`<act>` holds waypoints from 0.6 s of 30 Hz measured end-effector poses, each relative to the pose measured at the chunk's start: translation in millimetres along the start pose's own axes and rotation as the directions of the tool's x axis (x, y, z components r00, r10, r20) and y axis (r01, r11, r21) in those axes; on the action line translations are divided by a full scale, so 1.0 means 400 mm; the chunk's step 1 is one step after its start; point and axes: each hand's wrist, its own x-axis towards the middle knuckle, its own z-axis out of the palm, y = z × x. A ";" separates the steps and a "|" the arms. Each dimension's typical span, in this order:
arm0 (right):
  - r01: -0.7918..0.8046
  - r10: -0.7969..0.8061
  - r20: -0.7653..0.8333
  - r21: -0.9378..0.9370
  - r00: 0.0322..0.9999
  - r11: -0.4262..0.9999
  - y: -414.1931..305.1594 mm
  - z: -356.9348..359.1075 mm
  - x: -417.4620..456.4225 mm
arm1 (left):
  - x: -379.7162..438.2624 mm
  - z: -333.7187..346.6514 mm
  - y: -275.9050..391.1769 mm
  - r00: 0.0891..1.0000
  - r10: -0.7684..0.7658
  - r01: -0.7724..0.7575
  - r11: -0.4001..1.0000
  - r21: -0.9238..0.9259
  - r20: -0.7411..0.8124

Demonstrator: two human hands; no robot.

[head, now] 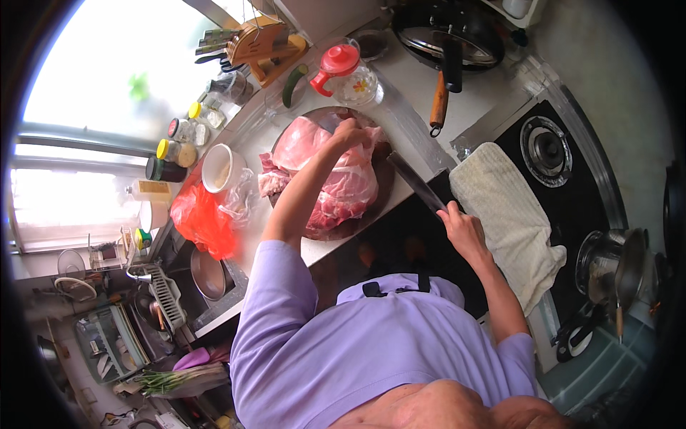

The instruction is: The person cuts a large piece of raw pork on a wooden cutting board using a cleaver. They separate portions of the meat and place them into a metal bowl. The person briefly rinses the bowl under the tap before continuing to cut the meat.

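Observation:
A large cut of raw meat [351,182], pink with pale fat, covers most of a round cutting board [383,201] on the counter. My left hand [351,133] grips the meat at its far edge, fingers curled and partly hidden. To the right of the board, my right hand [462,229] is closed around the handle of a broad-bladed kitchen knife [417,182]. Its blade points up and left, towards the board's right edge, apart from the meat. The handle is mostly covered by my fingers.
Beyond the board stand a glass jug with red lid [343,67], a cucumber [294,86] and a knife block [260,45]. A white tub [218,169] and red plastic bag [203,220] lie left. Rightward are a towel [504,214], gas burner [546,150] and lidded pan [450,37].

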 end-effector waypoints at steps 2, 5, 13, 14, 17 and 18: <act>-0.002 0.003 -0.025 0.027 1.000 1.000 0.002 0.014 0.013 | -0.030 -0.006 -0.010 0.996 0.011 -0.023 0.991 -0.134 -0.086; -0.039 0.041 -0.022 0.060 0.999 0.997 -0.005 0.032 0.022 | -0.067 -0.003 -0.001 0.987 0.020 -0.046 0.986 -0.163 -0.158; -0.125 0.121 0.041 0.122 0.992 0.985 -0.032 0.061 0.031 | -0.096 0.017 0.005 0.934 -0.060 -0.050 0.954 -0.295 -0.353; -0.125 0.120 0.046 0.128 0.992 0.984 -0.035 0.064 0.029 | -0.090 0.023 -0.014 0.928 -0.060 -0.051 0.957 -0.285 -0.368; -0.131 0.124 0.049 0.155 0.991 0.979 -0.036 0.074 0.024 | -0.127 0.004 -0.034 0.931 -0.030 -0.139 0.891 -0.432 -0.363; -0.126 0.119 0.049 0.169 0.992 0.978 -0.036 0.076 0.026 | -0.136 -0.004 -0.049 0.907 -0.038 -0.195 0.845 -0.498 -0.420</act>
